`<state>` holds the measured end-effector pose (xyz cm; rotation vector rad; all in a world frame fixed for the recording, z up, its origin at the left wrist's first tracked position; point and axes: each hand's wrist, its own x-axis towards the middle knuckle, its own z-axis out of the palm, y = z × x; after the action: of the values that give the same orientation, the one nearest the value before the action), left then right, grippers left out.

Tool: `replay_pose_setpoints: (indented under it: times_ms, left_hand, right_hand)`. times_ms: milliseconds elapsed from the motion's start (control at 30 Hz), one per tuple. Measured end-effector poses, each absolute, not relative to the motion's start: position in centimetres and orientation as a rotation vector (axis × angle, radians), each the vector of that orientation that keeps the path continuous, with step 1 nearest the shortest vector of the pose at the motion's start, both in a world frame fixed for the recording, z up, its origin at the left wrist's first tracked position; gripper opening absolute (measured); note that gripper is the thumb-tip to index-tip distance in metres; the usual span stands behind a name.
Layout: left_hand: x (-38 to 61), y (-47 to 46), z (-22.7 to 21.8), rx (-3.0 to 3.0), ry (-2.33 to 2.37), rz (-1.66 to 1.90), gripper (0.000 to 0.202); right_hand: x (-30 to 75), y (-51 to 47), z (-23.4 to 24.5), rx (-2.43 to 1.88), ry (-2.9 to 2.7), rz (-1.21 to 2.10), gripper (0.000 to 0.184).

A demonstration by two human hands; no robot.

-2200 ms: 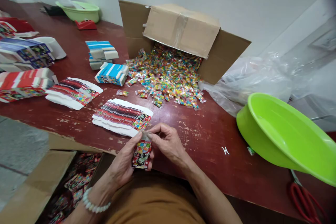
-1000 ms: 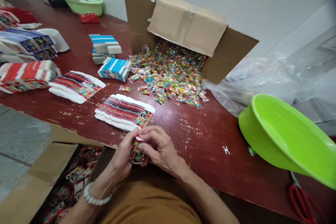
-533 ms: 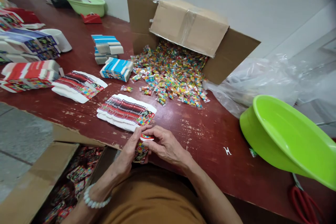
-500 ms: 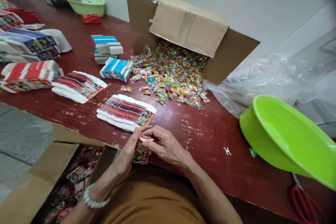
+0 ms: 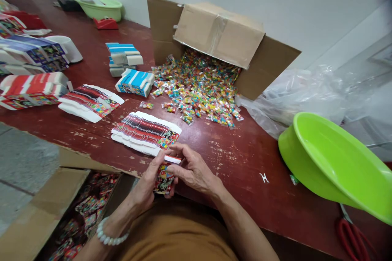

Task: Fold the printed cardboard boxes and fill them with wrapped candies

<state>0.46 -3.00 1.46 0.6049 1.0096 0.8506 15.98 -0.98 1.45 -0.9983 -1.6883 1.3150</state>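
Observation:
Both hands hold one small printed carton point(image 5: 164, 178) at the near edge of the dark red table point(image 5: 239, 159). My left hand point(image 5: 147, 183) wraps round the carton's side. My right hand point(image 5: 191, 169) pinches its top flap with thumb and fingers. Just beyond lies a fanned stack of flat red-and-white cartons point(image 5: 145, 132). A pile of small coloured candy packets point(image 5: 197, 87) spills from a tipped cardboard box point(image 5: 219, 38) further back.
A second flat stack point(image 5: 89, 102) and piles of blue and red cartons point(image 5: 134, 82) lie to the left. A tilted lime-green basin point(image 5: 333, 161) and clear plastic sheeting point(image 5: 306, 94) are at the right, with red scissors point(image 5: 355, 234). An open cardboard box of filled cartons point(image 5: 82, 212) stands below the table's edge.
The carton's open top has been folded over: the right fingers pressed the flap down while the left hand kept hold. Both hands stay at the table's near edge.

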Motion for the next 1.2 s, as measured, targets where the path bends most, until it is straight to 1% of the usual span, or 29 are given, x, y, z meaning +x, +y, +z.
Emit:
replay_pose_setpoints:
  times_ms: [33,133,200,333,433,500,633,767,833,933,1067,1133,1200]
  left_hand:
    - [0.5,-2.9,1.5,0.603,1.014,0.847,0.079]
    - [0.6,-2.7,1.4,0.637,1.006,0.83,0.075]
    - [0.6,-2.7,1.3,0.642,1.017,0.804,0.073]
    - [0.4,-2.9,1.1,0.647,1.001,0.767,0.072]
    - [0.3,-3.2,1.1,0.685,0.976,0.76,0.068]
    - [0.4,-3.3,1.2,0.714,0.972,0.775,0.067]
    - [0.4,-3.3,1.1,0.751,0.996,0.778,0.074]
    - [0.4,-3.1,0.4,0.771,1.049,0.759,0.08]
    - [0.3,-3.1,0.0,0.773,1.062,0.746,0.082]
    - [0.3,-3.2,-0.2,0.757,1.074,0.71,0.083]
    - [0.5,-3.1,0.6,0.698,1.025,0.723,0.079]
    - [0.6,-3.0,1.0,0.637,0.983,0.755,0.078]
    - [0.5,-2.9,1.2,0.584,0.972,0.791,0.076]
  right_hand:
    - [16.0,-0.9,1.5,-1.005,-1.636,1.359,0.036]
    - [16.0,-0.7,1.5,-1.033,-1.459,1.461,0.029]
    - [16.0,-0.5,1.7,-1.042,-1.292,1.542,0.029]
    - [16.2,0.0,2.0,-1.023,-0.993,1.819,0.032]
    - [16.4,0.1,1.9,-1.015,-0.939,1.91,0.037]
    - [16.4,0.1,1.7,-1.005,-0.947,1.934,0.037]
    - [16.3,-0.3,1.1,-0.959,-0.969,1.949,0.035]
    - [16.3,-0.3,0.8,-0.976,-1.058,1.815,0.024]
    - [16.4,-0.2,0.9,-1.011,-1.24,1.626,0.017]
    - [16.7,-0.3,1.5,-0.977,-1.622,1.238,0.009]
    - [16.9,-1.2,2.3,-0.927,-2.014,0.877,0.011]
    - [16.6,-1.8,2.1,-0.961,-2.019,0.834,0.013]
    - [16.3,-2.3,1.5,-0.964,-1.899,0.922,0.015]
